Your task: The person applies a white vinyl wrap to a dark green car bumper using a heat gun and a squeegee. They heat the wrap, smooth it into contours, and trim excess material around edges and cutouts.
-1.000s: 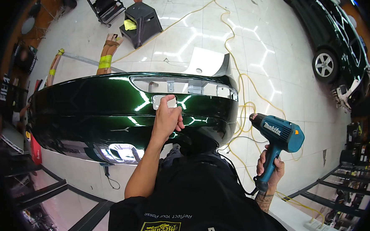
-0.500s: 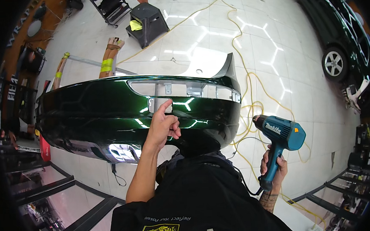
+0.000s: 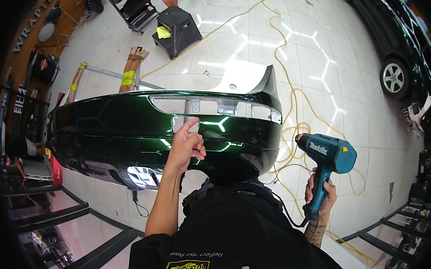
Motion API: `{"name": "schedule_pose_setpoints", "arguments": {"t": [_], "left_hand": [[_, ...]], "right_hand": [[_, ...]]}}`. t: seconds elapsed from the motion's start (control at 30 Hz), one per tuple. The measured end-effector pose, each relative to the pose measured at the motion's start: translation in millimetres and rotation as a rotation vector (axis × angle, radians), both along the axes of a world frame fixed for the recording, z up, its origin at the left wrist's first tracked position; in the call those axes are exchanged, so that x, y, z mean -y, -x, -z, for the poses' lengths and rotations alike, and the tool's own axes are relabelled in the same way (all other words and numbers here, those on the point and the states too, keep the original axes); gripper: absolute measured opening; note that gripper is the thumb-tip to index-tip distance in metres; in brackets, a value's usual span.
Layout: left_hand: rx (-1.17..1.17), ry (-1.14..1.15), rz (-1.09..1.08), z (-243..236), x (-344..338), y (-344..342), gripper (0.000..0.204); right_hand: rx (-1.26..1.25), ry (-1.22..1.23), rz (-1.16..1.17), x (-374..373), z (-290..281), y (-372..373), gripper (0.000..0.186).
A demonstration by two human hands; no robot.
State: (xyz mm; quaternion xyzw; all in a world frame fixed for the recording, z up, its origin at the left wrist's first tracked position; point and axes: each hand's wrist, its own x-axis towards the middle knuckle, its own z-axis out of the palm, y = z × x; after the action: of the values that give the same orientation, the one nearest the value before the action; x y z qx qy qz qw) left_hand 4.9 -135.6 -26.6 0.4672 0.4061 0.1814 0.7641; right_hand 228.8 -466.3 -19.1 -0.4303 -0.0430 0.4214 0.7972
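My left hand (image 3: 186, 145) mid-frame, forefinger out on the green bumper (image 3: 127, 129), right hand (image 3: 320, 193) lower right gripping the teal heat gun (image 3: 329, 154)

Round white sign (image 3: 46, 32) and dark posters (image 3: 40, 70) on far-left orange wall

Black step stool (image 3: 178, 30), green car (image 3: 405, 41)
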Motion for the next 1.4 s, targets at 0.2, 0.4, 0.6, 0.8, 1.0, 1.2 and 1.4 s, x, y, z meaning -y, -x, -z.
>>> {"name": "schedule_pose_setpoints", "arguments": {"t": [0.2,0.4,0.6,0.8,1.0,1.2,1.4], "left_hand": [[-0.092,0.005,0.078,-4.9,5.0,11.3,0.071],[-0.147,-0.029,0.092,-11.8,13.2,17.3,0.065],[-0.567,-1.176,0.07,3.4,13.0,19.5,0.041],[-0.676,-1.542,0.248,11.6,23.4,12.3,0.037],[-0.61,-1.597,0.435,7.4,-9.1,36.8,0.036],[-0.646,-1.729,0.489,-8.2,-46.5,67.0,0.031],[-0.572,-1.761,0.694,-15.8,-75.9,82.6,0.037]], "right_hand": [[0.027,0.021,-0.022,-0.1,-1.0,-2.1,0.057],[0.02,0.018,-0.044,-0.2,-0.9,-0.5,0.057],[0.017,0.038,-0.006,3.4,0.0,3.5,0.057],[0.021,0.037,0.039,9.8,3.8,5.9,0.057],[0.033,0.032,0.058,10.3,2.3,9.2,0.057],[0.031,0.034,0.081,10.9,2.2,12.8,0.056],[0.012,0.024,0.104,12.2,4.1,14.7,0.056]]}}
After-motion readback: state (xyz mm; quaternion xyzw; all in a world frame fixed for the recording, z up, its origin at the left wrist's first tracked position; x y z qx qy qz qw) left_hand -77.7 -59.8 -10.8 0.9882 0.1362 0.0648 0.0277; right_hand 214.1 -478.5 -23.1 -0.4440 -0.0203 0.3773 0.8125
